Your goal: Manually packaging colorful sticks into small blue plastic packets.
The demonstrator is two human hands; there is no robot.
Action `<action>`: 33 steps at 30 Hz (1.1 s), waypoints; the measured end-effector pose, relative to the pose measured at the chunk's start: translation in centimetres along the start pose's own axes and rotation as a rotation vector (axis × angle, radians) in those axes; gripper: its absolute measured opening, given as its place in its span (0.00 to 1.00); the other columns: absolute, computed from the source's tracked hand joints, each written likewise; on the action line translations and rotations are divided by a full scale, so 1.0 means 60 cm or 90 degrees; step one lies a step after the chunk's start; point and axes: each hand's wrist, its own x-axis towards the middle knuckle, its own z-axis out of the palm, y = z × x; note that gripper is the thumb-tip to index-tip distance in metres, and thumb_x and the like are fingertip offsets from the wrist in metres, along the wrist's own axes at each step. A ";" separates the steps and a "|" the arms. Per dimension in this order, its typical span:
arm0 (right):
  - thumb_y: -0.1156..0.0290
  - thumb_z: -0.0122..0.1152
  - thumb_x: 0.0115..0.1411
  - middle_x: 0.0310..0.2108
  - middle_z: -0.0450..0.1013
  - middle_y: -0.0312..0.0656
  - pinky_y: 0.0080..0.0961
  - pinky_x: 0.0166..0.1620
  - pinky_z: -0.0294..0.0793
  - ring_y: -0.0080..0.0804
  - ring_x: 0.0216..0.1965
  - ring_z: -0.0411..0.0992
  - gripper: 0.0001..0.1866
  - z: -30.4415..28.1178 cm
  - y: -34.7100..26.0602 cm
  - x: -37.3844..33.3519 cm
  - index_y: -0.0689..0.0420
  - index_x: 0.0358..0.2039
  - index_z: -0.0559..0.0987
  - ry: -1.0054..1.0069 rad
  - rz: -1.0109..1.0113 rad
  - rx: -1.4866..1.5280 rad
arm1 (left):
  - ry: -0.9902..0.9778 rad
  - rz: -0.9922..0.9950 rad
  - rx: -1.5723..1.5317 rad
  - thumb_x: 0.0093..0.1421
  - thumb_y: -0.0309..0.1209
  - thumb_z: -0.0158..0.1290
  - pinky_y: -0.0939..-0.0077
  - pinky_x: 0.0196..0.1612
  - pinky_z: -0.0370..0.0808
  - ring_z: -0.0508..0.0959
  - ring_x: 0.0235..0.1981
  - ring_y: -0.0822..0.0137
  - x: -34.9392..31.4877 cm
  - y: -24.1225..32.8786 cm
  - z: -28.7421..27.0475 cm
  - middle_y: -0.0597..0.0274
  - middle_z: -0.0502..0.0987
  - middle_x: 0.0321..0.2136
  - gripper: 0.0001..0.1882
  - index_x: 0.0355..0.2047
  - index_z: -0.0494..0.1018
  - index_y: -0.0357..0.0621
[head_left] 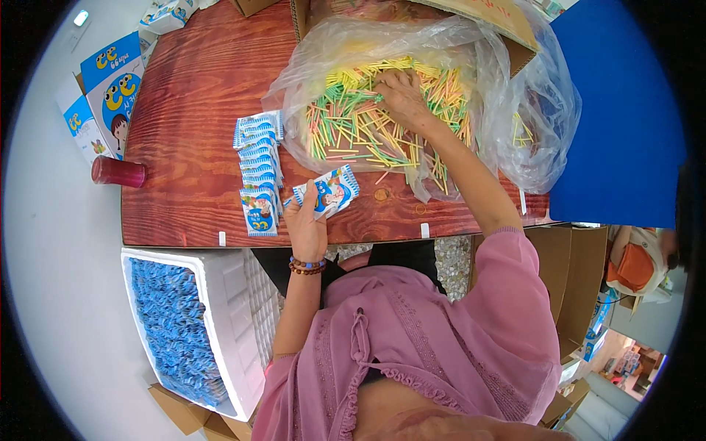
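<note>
My left hand (pixel 305 224) is closed on a blue-and-white packet (pixel 330 192), pinched at its lower left end just above the table's near edge. Farther off, my right hand (pixel 401 95) reaches into a heap of thin coloured sticks (pixel 353 128), yellow, green and pink. Its fingers curl down among them, and the tips are partly hidden. Under the heap lies a clear plastic bag (pixel 294 92), spread out with crumpled edges. Left of the held packet, an overlapping row of similar packets (pixel 259 176) runs from near to far.
A reddish wooden table (pixel 191 95) carries everything. At its left edge a dark red jar (pixel 119 171) lies beside printed boxes (pixel 110 88). Below left, a white foam box (pixel 235 331) holds many blue packets. An open cardboard box (pixel 507 29) stands at the far side.
</note>
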 end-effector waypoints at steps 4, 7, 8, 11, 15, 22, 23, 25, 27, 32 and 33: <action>0.76 0.59 0.51 0.48 0.65 0.38 0.49 0.60 0.49 0.40 0.56 0.59 0.13 -0.004 -0.014 -0.012 0.56 0.40 0.75 0.017 0.024 -0.001 | 0.005 -0.003 0.004 0.65 0.31 0.50 0.74 0.38 0.78 0.80 0.35 0.70 -0.004 0.001 0.005 0.61 0.80 0.36 0.07 0.36 0.76 0.43; 0.75 0.58 0.53 0.47 0.67 0.40 0.52 0.60 0.47 0.40 0.56 0.60 0.12 -0.010 -0.024 -0.016 0.57 0.40 0.75 0.043 0.018 -0.088 | 0.001 0.003 0.001 0.65 0.31 0.50 0.74 0.38 0.78 0.80 0.36 0.70 -0.005 0.001 0.002 0.61 0.80 0.36 0.07 0.36 0.76 0.42; 0.75 0.57 0.54 0.44 0.68 0.41 0.49 0.59 0.50 0.41 0.54 0.63 0.11 -0.015 -0.025 -0.016 0.57 0.40 0.75 0.016 0.032 -0.034 | 0.001 0.003 0.000 0.65 0.31 0.50 0.74 0.38 0.78 0.80 0.36 0.70 -0.007 0.002 0.002 0.61 0.80 0.36 0.07 0.36 0.76 0.42; 0.72 0.55 0.59 0.38 0.71 0.43 0.40 0.55 0.58 0.41 0.47 0.68 0.09 -0.012 -0.022 -0.017 0.58 0.41 0.75 0.040 0.106 0.143 | -0.003 -0.009 0.000 0.65 0.30 0.51 0.74 0.38 0.78 0.80 0.36 0.70 -0.007 0.003 0.006 0.62 0.80 0.36 0.07 0.36 0.76 0.42; 0.67 0.50 0.65 0.34 0.74 0.39 0.27 0.48 0.65 0.32 0.39 0.70 0.10 -0.018 -0.037 -0.026 0.60 0.40 0.74 0.167 0.365 0.565 | 0.003 -0.011 0.003 0.64 0.31 0.51 0.74 0.38 0.78 0.80 0.37 0.70 -0.008 -0.001 0.000 0.61 0.80 0.37 0.07 0.37 0.76 0.42; 0.68 0.50 0.66 0.37 0.76 0.35 0.24 0.51 0.64 0.23 0.42 0.69 0.11 0.021 -0.072 -0.078 0.60 0.42 0.74 0.200 0.444 0.739 | 0.015 -0.018 -0.015 0.64 0.28 0.50 0.73 0.41 0.79 0.80 0.38 0.70 -0.006 -0.008 0.003 0.59 0.79 0.38 0.08 0.39 0.74 0.36; 0.68 0.51 0.65 0.38 0.76 0.35 0.24 0.51 0.65 0.23 0.42 0.69 0.10 0.025 -0.072 -0.080 0.60 0.43 0.74 0.197 0.435 0.741 | 0.017 -0.018 -0.015 0.64 0.28 0.51 0.73 0.41 0.79 0.80 0.37 0.70 -0.004 -0.009 0.004 0.59 0.79 0.38 0.08 0.40 0.74 0.36; 0.69 0.51 0.65 0.38 0.75 0.36 0.24 0.50 0.66 0.24 0.43 0.70 0.10 0.032 -0.070 -0.084 0.60 0.43 0.73 0.204 0.409 0.772 | 0.012 -0.023 -0.012 0.64 0.28 0.51 0.73 0.41 0.79 0.80 0.38 0.70 -0.004 -0.009 0.006 0.59 0.79 0.38 0.08 0.40 0.74 0.36; 0.69 0.51 0.65 0.39 0.74 0.38 0.25 0.50 0.66 0.26 0.44 0.70 0.09 0.043 -0.069 -0.086 0.59 0.42 0.73 0.150 0.449 0.620 | 0.005 -0.030 -0.009 0.64 0.28 0.51 0.72 0.41 0.78 0.80 0.38 0.69 -0.005 -0.010 0.005 0.59 0.79 0.38 0.08 0.40 0.74 0.36; 0.71 0.51 0.64 0.41 0.72 0.39 0.25 0.50 0.66 0.28 0.44 0.69 0.08 0.024 -0.095 -0.091 0.57 0.43 0.71 0.133 0.310 0.490 | 0.004 -0.021 -0.014 0.64 0.27 0.50 0.72 0.42 0.78 0.80 0.39 0.69 -0.008 -0.007 -0.001 0.59 0.79 0.39 0.08 0.41 0.74 0.36; 0.71 0.50 0.64 0.41 0.72 0.39 0.25 0.50 0.66 0.29 0.44 0.69 0.09 0.022 -0.096 -0.092 0.55 0.44 0.70 0.143 0.251 0.411 | 0.004 -0.021 -0.014 0.64 0.27 0.50 0.72 0.42 0.78 0.80 0.39 0.69 -0.010 -0.007 -0.001 0.59 0.79 0.39 0.08 0.41 0.74 0.36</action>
